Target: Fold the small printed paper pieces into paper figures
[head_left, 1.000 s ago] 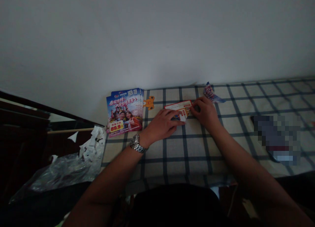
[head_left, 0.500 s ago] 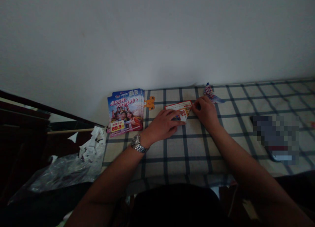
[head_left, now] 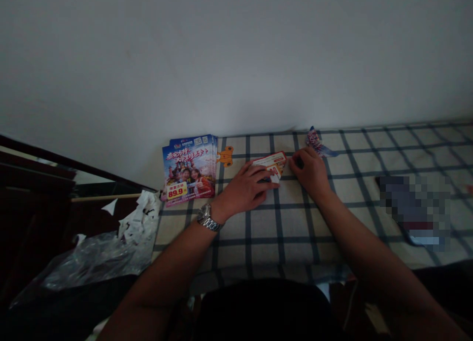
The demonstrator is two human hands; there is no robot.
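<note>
While the left hand (head_left: pixel 247 189) lies loosely spread on printed paper (head_left: pixel 274 171) mid-frame, partly hiding it, the right hand (head_left: pixel 309 171) curls by its edge, grip unclear; centre-left, stacked flyers (head_left: pixel 189 172) show "89.9"; lower left, white scraps (head_left: pixel 138 217) touch a plastic bag (head_left: pixel 94 259); right, a dark object (head_left: pixel 404 203) is pixelated

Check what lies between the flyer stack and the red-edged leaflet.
Head view: an orange bear figure on the checked cloth, beside the flyer stack; the left hand, on the red-edged leaflet, partly fills the gap.
</note>
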